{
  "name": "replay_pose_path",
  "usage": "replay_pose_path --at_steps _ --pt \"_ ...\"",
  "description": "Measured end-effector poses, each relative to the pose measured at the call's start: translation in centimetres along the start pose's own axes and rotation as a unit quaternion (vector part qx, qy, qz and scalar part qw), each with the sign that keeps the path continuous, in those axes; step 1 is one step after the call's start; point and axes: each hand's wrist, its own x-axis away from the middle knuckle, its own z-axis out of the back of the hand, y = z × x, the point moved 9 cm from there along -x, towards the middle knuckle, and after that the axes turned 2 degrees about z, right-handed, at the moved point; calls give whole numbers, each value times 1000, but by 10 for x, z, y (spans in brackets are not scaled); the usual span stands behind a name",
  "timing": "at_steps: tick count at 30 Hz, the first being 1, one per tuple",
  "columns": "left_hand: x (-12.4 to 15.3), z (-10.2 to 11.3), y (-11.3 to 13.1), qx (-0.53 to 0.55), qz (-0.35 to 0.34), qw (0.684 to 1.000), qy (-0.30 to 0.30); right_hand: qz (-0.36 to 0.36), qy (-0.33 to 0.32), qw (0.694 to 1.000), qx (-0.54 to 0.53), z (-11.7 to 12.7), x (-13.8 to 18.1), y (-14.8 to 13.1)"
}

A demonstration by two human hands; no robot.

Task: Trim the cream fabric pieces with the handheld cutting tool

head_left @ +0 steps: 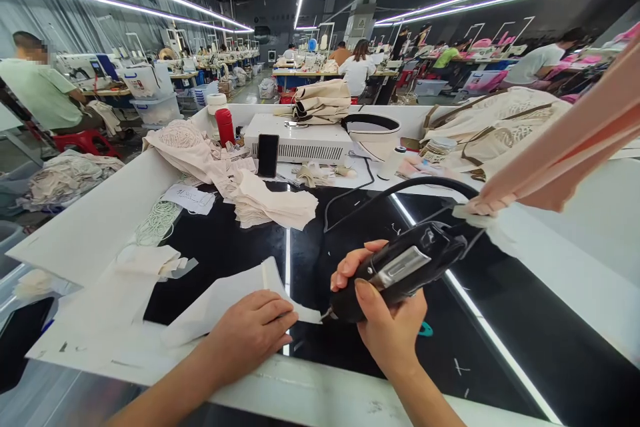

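Note:
My right hand (383, 320) is wrapped round a black hand-held cutting tool (400, 267). Its tip touches the right edge of a white fabric piece (235, 293) lying on the glossy black worktop (500, 320). A black cable (400, 188) runs from the tool toward the back. My left hand (250, 330) rests palm down on the near edge of the white piece, fingers lying flat together. A small teal object (425, 329) peeks out under my right hand.
A stack of cream fabric pieces (273, 203) lies mid-table, beside a black phone (268, 155), a white box machine (300, 137) and a red bottle (225, 125). Pink fabric (565, 153) hangs in from the right. Other people sit at sewing stations behind.

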Motion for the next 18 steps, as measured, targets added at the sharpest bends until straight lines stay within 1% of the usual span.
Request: replay_pose_path --at_steps 6,10,14,18 --pt "1 -5 -2 9 11 1000 -12 -9 10 1000 5 -1 -3 -2" --pt "2 -7 -2 14 14 1000 -10 1 24 1000 -4 -8 -7 -1" --pt "3 -10 -3 14 18 1000 -16 -7 24 1000 -14 -16 -8 9" --pt "2 -8 -2 15 15 1000 -8 -18 26 999 -13 -19 -8 17"
